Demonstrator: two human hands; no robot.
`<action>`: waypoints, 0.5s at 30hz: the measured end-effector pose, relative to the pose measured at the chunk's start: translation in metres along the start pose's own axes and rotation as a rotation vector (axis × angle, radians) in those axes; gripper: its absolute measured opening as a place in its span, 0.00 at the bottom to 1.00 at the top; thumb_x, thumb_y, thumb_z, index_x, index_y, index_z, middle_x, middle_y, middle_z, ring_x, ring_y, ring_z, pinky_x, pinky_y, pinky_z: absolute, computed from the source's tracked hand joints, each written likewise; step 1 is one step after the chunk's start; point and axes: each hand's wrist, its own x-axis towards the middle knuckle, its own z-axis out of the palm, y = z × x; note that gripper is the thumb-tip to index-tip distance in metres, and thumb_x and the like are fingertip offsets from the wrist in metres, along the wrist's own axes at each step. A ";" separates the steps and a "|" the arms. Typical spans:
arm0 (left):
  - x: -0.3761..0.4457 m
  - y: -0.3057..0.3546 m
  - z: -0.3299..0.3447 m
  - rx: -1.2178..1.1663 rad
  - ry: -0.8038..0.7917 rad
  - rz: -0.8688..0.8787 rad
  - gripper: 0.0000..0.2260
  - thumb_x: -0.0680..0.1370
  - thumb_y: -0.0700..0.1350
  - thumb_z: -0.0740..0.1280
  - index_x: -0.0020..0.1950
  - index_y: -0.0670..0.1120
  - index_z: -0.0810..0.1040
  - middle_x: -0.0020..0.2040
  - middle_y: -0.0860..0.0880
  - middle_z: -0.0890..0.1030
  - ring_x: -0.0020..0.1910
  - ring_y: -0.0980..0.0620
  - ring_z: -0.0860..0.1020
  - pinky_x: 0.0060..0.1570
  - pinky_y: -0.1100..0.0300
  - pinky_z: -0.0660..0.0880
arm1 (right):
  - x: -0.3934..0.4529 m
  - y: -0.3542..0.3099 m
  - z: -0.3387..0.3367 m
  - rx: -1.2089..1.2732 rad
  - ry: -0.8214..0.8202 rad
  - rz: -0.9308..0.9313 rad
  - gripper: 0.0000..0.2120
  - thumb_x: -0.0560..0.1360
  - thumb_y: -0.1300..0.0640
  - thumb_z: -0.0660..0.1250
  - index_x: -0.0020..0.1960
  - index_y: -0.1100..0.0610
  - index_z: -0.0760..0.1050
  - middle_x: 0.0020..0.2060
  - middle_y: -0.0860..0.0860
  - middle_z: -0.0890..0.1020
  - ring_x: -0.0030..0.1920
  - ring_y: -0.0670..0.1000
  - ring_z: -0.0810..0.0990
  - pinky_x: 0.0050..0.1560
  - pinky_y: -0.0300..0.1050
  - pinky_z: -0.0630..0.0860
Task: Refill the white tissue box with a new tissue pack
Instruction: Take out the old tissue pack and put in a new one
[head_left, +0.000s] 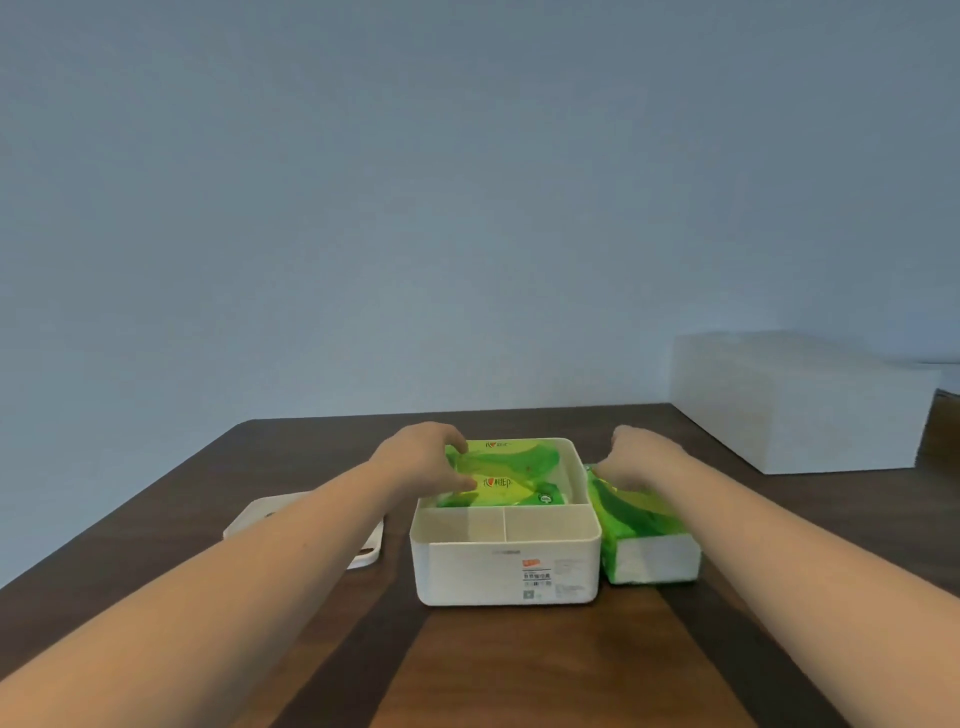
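Note:
The white tissue box (506, 569) stands open on the dark wooden table, its lid off. A green tissue pack (514, 478) lies in its rear compartment; the two small front compartments hold nothing. My left hand (423, 457) grips the left end of that pack inside the box. A second green tissue pack (641, 525) lies on the table against the box's right side. My right hand (641, 457) rests curled on the far end of this second pack; whether it grips it is unclear.
The box's white lid (257, 514) lies flat to the left, partly hidden under my left forearm. A large white block (795, 400) sits at the back right of the table (519, 670). A plain wall is behind.

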 end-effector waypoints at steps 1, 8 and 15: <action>0.001 0.001 0.002 0.018 0.019 -0.006 0.21 0.72 0.55 0.73 0.64 0.52 0.78 0.61 0.50 0.81 0.61 0.48 0.78 0.60 0.53 0.76 | -0.001 0.003 0.003 -0.027 -0.036 -0.007 0.29 0.72 0.46 0.63 0.70 0.56 0.66 0.68 0.54 0.74 0.65 0.58 0.74 0.64 0.51 0.72; 0.009 0.007 -0.005 -0.083 0.223 -0.021 0.09 0.77 0.46 0.66 0.50 0.45 0.83 0.45 0.49 0.82 0.46 0.49 0.77 0.46 0.57 0.75 | 0.000 0.013 0.010 -0.025 -0.204 -0.033 0.44 0.71 0.38 0.66 0.77 0.59 0.53 0.72 0.56 0.68 0.68 0.58 0.71 0.60 0.49 0.70; 0.020 0.011 -0.017 -0.409 0.502 -0.055 0.06 0.76 0.42 0.65 0.42 0.43 0.80 0.34 0.51 0.76 0.39 0.47 0.74 0.40 0.59 0.68 | 0.005 0.012 0.015 0.014 -0.229 -0.041 0.50 0.69 0.37 0.68 0.79 0.57 0.47 0.75 0.56 0.64 0.70 0.58 0.68 0.66 0.52 0.68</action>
